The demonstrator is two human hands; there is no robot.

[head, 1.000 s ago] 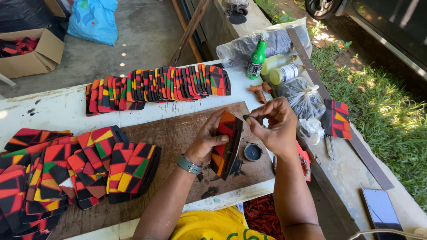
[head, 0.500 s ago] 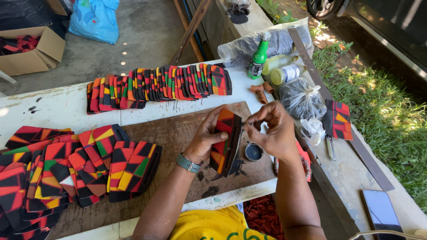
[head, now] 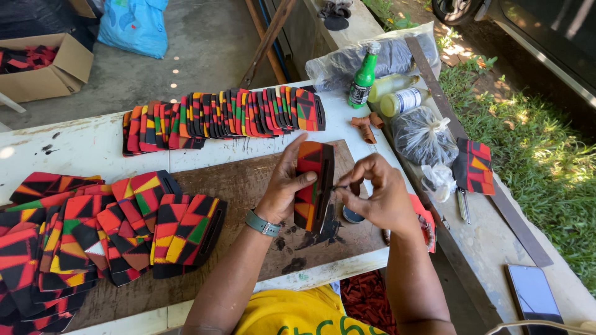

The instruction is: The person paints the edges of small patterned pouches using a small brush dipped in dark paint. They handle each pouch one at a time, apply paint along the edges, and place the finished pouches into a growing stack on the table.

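Observation:
My left hand [head: 287, 186] holds a flat, multicoloured patterned piece [head: 312, 183] with a black edge upright over a brown wooden board [head: 248, 180]. My right hand [head: 375, 193] pinches a thin small tool whose tip touches the piece's black edge. A small round pot of black stuff [head: 352, 215] sits on the board just below my right hand. I wear a green wristwatch [head: 262, 224] on the left wrist.
A long row of similar patterned pieces [head: 223, 118] lies across the white table [head: 81, 146]; a heap of them [head: 93, 236] is at the left. A green bottle [head: 362, 80], yellowish bottles, plastic bags, a phone [head: 535, 291] and a cardboard box [head: 43, 68] are around.
My hands and the piece stay in nearly the same place; the right hand's fingers have shifted slightly along the black edge.

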